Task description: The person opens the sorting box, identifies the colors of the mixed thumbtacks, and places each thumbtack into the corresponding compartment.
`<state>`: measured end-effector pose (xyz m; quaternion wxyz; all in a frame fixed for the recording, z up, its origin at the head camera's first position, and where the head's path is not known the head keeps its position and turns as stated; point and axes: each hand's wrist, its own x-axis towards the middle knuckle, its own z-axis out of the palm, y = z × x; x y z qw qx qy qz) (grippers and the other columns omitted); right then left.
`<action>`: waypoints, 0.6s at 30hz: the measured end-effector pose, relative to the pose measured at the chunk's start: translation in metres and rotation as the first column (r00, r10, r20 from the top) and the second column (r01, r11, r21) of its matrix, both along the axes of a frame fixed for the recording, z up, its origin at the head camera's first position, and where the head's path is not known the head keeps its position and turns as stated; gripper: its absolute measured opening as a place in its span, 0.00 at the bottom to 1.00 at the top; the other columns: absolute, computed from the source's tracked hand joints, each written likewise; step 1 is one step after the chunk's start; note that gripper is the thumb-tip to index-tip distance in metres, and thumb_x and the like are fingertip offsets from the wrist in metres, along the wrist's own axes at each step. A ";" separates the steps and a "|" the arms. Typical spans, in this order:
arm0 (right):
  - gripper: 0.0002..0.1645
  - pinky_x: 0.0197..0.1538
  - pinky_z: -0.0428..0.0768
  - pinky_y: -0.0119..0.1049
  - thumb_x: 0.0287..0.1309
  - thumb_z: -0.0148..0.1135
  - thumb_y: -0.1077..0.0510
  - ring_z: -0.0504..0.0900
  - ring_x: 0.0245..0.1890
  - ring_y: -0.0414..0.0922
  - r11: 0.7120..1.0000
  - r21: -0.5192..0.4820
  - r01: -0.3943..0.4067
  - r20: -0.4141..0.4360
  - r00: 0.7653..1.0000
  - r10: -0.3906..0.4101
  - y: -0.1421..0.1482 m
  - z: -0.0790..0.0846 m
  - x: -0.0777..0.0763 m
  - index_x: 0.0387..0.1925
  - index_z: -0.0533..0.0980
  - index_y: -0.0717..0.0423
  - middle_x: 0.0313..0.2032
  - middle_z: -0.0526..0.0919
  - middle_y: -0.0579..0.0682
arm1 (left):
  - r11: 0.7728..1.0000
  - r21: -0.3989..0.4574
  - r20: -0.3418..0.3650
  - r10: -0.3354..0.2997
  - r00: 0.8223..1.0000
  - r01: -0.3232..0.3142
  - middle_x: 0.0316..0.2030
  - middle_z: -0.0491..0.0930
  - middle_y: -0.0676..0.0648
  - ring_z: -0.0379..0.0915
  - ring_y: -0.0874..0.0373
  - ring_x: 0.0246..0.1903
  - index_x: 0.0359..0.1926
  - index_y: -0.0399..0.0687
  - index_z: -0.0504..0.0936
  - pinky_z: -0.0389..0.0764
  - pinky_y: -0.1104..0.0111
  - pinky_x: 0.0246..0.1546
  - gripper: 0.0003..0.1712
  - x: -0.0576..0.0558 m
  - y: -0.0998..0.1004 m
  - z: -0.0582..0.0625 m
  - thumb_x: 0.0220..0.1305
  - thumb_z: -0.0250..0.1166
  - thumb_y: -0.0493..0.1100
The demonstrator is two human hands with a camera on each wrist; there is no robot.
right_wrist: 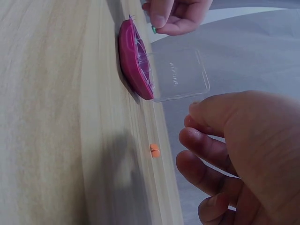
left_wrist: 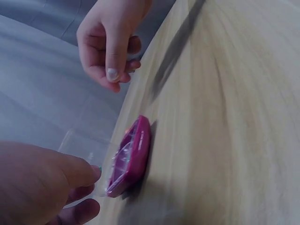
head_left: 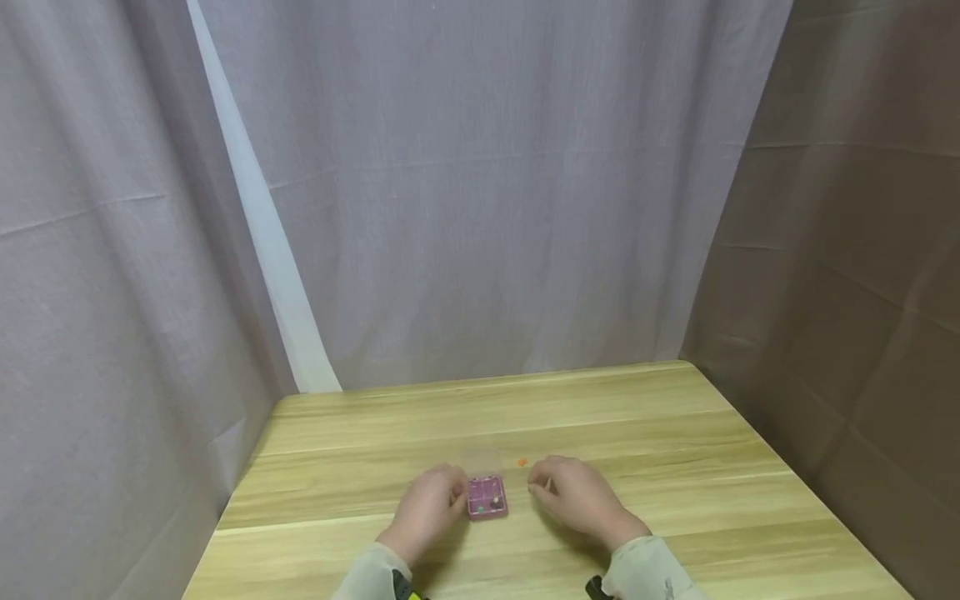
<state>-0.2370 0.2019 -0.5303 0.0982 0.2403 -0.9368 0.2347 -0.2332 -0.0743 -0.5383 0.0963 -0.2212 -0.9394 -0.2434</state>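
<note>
A small magenta pill box (head_left: 487, 498) with inner compartments stands on the table between the hands. Its clear lid (right_wrist: 180, 77) is swung back, away from the person. Green and pale bits show in its near compartments. At the box's left side, my left hand (head_left: 431, 506) pinches a tiny green piece (right_wrist: 153, 29) between thumb and finger. My right hand (head_left: 573, 493) hovers to the right of the box, thumb close to the bent fingers; whether something tiny sits between them is hidden. Beyond it on the wood lie small orange pieces (right_wrist: 155, 150).
The wood-grain table (head_left: 712, 467) is bounded by grey curtains (head_left: 487, 208) behind and to the left, with a darker curtain (head_left: 840, 250) at the right. A pale gap (head_left: 262, 217) divides the curtains at the back left.
</note>
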 end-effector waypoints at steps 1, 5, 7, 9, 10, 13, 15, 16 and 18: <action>0.05 0.36 0.82 0.37 0.60 0.64 0.47 0.75 0.30 0.30 1.000 -0.001 -0.002 -0.001 1.000 0.002 0.000 0.000 0.000 0.36 0.83 0.40 0.34 0.83 0.32 | 1.000 -0.001 0.001 -0.003 1.000 0.003 0.28 0.79 0.58 0.70 0.67 0.27 0.31 0.55 0.82 0.81 0.69 0.30 0.02 0.000 0.001 -0.001 0.58 0.67 0.42; 0.06 0.36 0.82 0.36 0.60 0.64 0.49 0.75 0.30 0.30 1.000 -0.005 -0.006 -0.004 1.000 0.006 -0.001 0.000 0.001 0.37 0.83 0.42 0.34 0.83 0.33 | 1.000 0.002 0.010 -0.005 1.000 0.005 0.30 0.80 0.57 0.71 0.67 0.29 0.33 0.54 0.83 0.83 0.66 0.34 0.03 0.001 0.007 -0.005 0.57 0.69 0.43; 0.06 0.36 0.82 0.36 0.60 0.65 0.49 0.75 0.30 0.30 1.000 -0.007 -0.007 -0.006 1.000 0.007 -0.001 0.001 0.001 0.37 0.83 0.42 0.34 0.83 0.33 | 1.000 -0.003 0.012 -0.008 1.000 0.008 0.31 0.81 0.57 0.71 0.67 0.31 0.34 0.55 0.83 0.83 0.65 0.36 0.03 0.002 0.009 -0.005 0.57 0.69 0.43; 0.06 0.35 0.81 0.36 0.60 0.64 0.49 0.75 0.30 0.30 1.000 -0.008 -0.010 -0.004 1.000 0.010 -0.002 0.001 0.001 0.37 0.83 0.42 0.34 0.83 0.33 | 1.000 -0.006 0.015 -0.011 1.000 0.011 0.31 0.80 0.58 0.71 0.67 0.31 0.33 0.55 0.83 0.83 0.65 0.36 0.03 0.002 0.010 -0.006 0.57 0.69 0.44; 0.06 0.35 0.81 0.36 0.60 0.64 0.49 0.75 0.30 0.30 1.000 -0.008 -0.011 -0.005 1.000 0.011 -0.002 0.001 0.001 0.37 0.83 0.42 0.34 0.83 0.33 | 1.000 -0.009 0.010 -0.013 1.000 0.013 0.31 0.80 0.58 0.71 0.67 0.31 0.33 0.56 0.82 0.83 0.65 0.36 0.03 0.001 0.010 -0.006 0.57 0.69 0.44; 0.05 0.34 0.81 0.36 0.60 0.64 0.49 0.75 0.29 0.30 1.000 -0.009 -0.012 -0.008 1.000 0.012 -0.002 0.002 0.001 0.37 0.83 0.41 0.33 0.83 0.32 | 1.000 -0.018 0.003 -0.008 1.000 0.008 0.30 0.79 0.59 0.70 0.67 0.30 0.32 0.57 0.82 0.83 0.65 0.36 0.03 0.000 0.011 -0.007 0.57 0.69 0.44; 0.04 0.34 0.81 0.35 0.60 0.65 0.49 0.75 0.29 0.30 1.000 -0.006 -0.007 -0.011 1.000 0.007 -0.002 0.001 0.000 0.36 0.83 0.41 0.32 0.82 0.32 | 1.000 -0.021 0.002 -0.004 1.000 0.004 0.29 0.78 0.59 0.70 0.67 0.30 0.31 0.57 0.82 0.82 0.65 0.35 0.03 0.000 0.011 -0.008 0.57 0.70 0.44; 0.05 0.33 0.81 0.35 0.60 0.65 0.50 0.75 0.29 0.30 1.000 -0.006 -0.007 -0.011 1.000 0.007 -0.002 0.001 0.000 0.36 0.83 0.41 0.32 0.82 0.32 | 1.000 -0.020 0.003 -0.005 1.000 0.005 0.30 0.78 0.59 0.70 0.67 0.30 0.32 0.57 0.82 0.82 0.66 0.35 0.03 0.000 0.011 -0.008 0.57 0.70 0.44; 0.05 0.34 0.81 0.35 0.59 0.65 0.49 0.75 0.29 0.30 1.000 -0.008 -0.004 -0.006 1.000 0.004 -0.001 0.001 0.001 0.36 0.83 0.41 0.32 0.82 0.31 | 1.000 -0.009 0.012 -0.002 1.000 0.002 0.31 0.80 0.58 0.71 0.67 0.30 0.34 0.56 0.83 0.83 0.65 0.35 0.04 0.001 0.010 -0.008 0.56 0.70 0.43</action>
